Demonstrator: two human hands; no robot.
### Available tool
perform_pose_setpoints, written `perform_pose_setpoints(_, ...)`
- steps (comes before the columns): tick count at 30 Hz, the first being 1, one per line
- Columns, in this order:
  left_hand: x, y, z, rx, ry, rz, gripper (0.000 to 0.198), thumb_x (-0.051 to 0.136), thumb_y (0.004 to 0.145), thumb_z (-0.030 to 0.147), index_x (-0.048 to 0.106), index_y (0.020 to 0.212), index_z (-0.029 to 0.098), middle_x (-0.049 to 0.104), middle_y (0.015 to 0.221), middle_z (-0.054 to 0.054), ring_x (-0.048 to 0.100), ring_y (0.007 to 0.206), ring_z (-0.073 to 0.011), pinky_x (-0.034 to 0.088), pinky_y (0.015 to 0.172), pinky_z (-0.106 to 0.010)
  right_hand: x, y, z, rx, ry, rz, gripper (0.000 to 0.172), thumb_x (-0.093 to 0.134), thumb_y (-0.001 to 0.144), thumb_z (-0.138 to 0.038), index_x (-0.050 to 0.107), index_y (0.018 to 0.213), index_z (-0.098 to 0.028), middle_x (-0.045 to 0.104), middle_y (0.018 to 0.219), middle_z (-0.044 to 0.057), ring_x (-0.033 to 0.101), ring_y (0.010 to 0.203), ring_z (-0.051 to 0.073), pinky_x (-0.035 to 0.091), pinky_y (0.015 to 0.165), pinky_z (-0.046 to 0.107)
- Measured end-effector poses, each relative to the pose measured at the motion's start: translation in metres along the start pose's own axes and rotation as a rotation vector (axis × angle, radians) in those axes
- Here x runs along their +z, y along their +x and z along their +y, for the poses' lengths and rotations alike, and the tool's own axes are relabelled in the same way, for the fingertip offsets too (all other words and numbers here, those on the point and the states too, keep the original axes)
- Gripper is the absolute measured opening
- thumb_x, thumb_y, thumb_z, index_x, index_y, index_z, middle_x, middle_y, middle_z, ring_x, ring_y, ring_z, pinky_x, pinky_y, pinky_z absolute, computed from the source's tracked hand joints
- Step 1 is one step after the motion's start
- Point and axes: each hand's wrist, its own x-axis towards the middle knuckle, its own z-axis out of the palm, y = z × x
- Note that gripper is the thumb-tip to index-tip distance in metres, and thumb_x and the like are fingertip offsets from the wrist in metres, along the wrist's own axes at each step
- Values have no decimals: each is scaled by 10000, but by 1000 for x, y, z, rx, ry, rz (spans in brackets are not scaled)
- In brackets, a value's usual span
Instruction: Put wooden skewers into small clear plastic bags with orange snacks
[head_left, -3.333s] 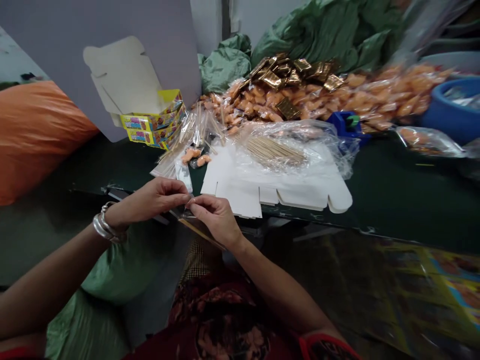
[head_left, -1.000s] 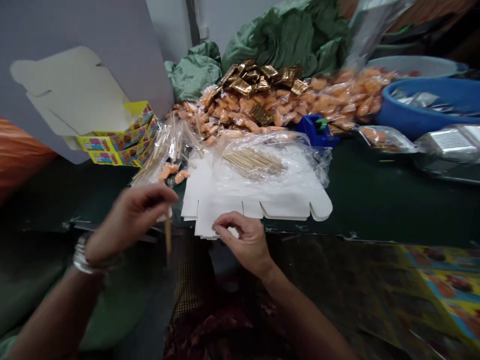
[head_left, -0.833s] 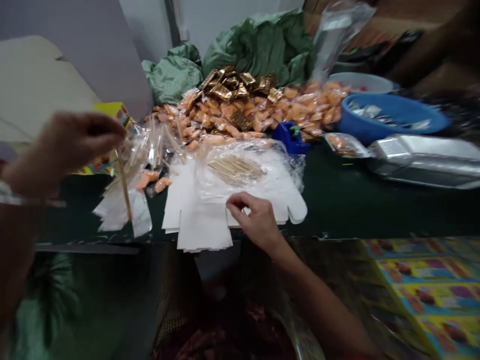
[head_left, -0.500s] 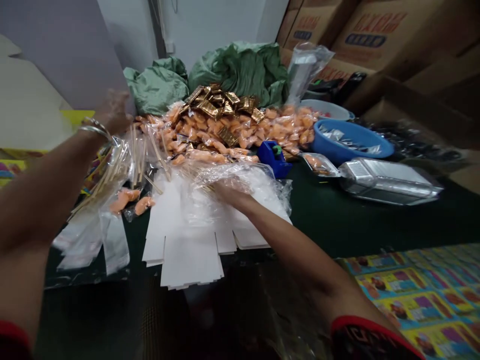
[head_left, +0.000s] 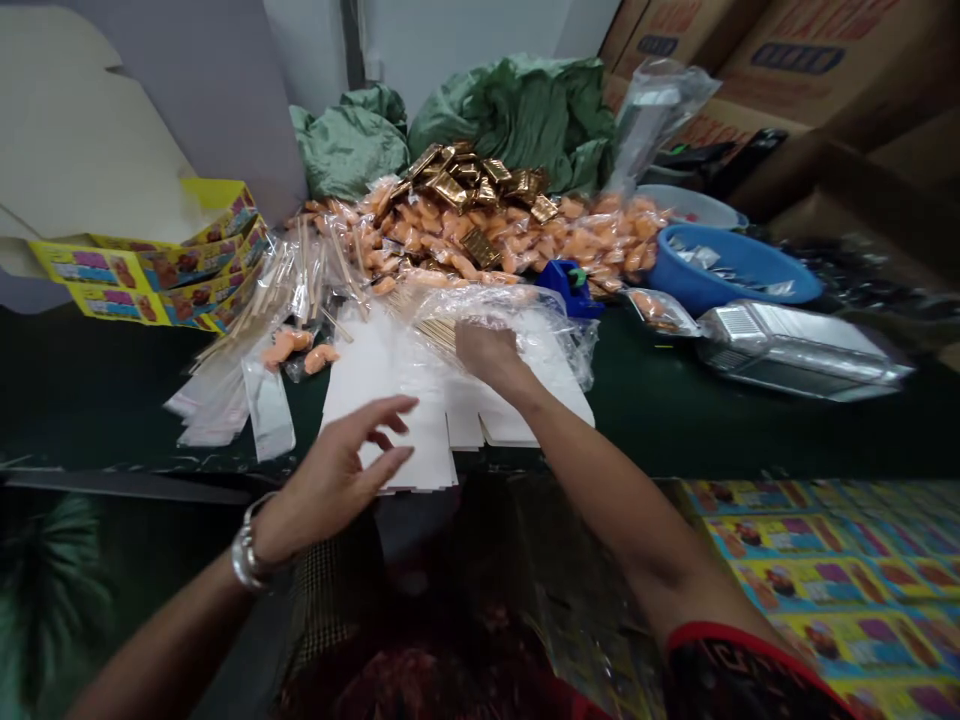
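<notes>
I look down at the dark green table (head_left: pixel 750 430). My left hand (head_left: pixel 334 475) is open, with the fingers spread wide, over a stack of white flat card boxes (head_left: pixel 397 400). My right hand (head_left: pixel 487 355) rests on a clear plastic bag (head_left: pixel 547 325) on that stack. Its fingers are close together, but I cannot tell if they hold the bag. Thin wooden sticks (head_left: pixel 439 333) lie just beside them. Far from me is a heap of orange sweets (head_left: pixel 592 240).

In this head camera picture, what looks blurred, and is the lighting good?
In the head view, the light is dim, glare shines on the silver foil pack, the left hand looks slightly blurred, and the cardboard cartons lean from lens distortion.
</notes>
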Motion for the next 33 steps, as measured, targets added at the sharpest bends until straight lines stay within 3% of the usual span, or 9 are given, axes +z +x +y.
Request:
perform_pose_setpoints(4, 50, -3, -7, -296, -540, -179, 322, 601, 831, 289, 585, 1121, 150, 653, 893, -66, 611, 685, -118, 520, 575, -232, -43, -69, -2, 107, -43, -71, 247, 508, 777, -102, 598, 552, -147, 552, 523, 29, 532, 575, 144, 377, 589, 263)
perform_pose_setpoints(7, 71, 6, -11, -443, -823, -162, 373, 703, 736, 269, 611, 1067, 126, 632, 891, -59, 577, 627, -92, 480, 514, -203, -62, -137, 3, 263, 381, -272, 269, 447, 837, -263, 597, 639, -158, 391, 419, -54, 337, 408, 89, 248, 444, 225)
perform_pose_setpoints(11, 71, 8, -9, -460, -1048, -18, 470, 771, 659, 190, 622, 1102, 144, 624, 977, -69, 589, 662, -88, 464, 521, -189, -49, -193, 5, 339, 883, -376, 352, 510, 843, -465, 593, 732, -141, 339, 406, -90, 233, 391, 64, 177, 423, 211)
perform_pose_setpoints(16, 51, -6, -5, -392, -1037, 193, 388, 769, 673, 187, 656, 1040, 124, 620, 844, -40, 576, 634, -80, 441, 496, -175, -14, -196, -10, 292, 994, -526, 375, 528, 858, -472, 615, 767, -119, 400, 416, -71, 273, 389, 52, 197, 424, 202)
perform_pose_setpoints(21, 27, -28, -12, -327, -832, 367, 275, 727, 720, 326, 633, 815, 86, 610, 717, -30, 546, 521, -71, 434, 452, -188, 10, -194, -44, 200, 855, -719, 370, 479, 875, -465, 607, 843, -119, 548, 541, -12, 430, 429, 74, 298, 441, 205)
perform_pose_setpoints(24, 12, -40, -13, -312, -702, 425, 468, 725, 707, 288, 555, 1106, 112, 632, 677, -8, 557, 486, -91, 439, 443, -197, 21, -200, -64, 82, 746, -672, 360, 419, 911, -432, 591, 993, -125, 572, 621, -10, 453, 431, 73, 319, 442, 207)
perform_pose_setpoints(26, 5, -46, -13, -281, -625, 479, 743, 715, 712, 244, 354, 1355, 158, 643, 658, 14, 560, 472, -98, 440, 450, -198, 27, -204, -72, 11, 710, -649, 364, 380, 932, -409, 580, 1041, -126, 549, 610, -23, 440, 416, 71, 322, 436, 207)
perform_pose_setpoints(28, 5, -50, -13, -252, -562, 508, 812, 696, 732, 225, 261, 1416, 174, 645, 650, 22, 546, 460, -90, 437, 458, -195, 33, -207, -76, -15, 706, -669, 368, 364, 939, -397, 575, 1056, -119, 538, 602, -25, 442, 415, 75, 326, 428, 206)
perform_pose_setpoints(33, 14, -59, -25, -273, -502, 546, 385, 646, 779, 286, 546, 1120, 137, 632, 654, 10, 539, 481, -81, 438, 468, -191, 43, -214, -75, -30, 677, -668, 386, 339, 951, -375, 581, 1085, -105, 492, 564, -41, 419, 403, 78, 330, 426, 211)
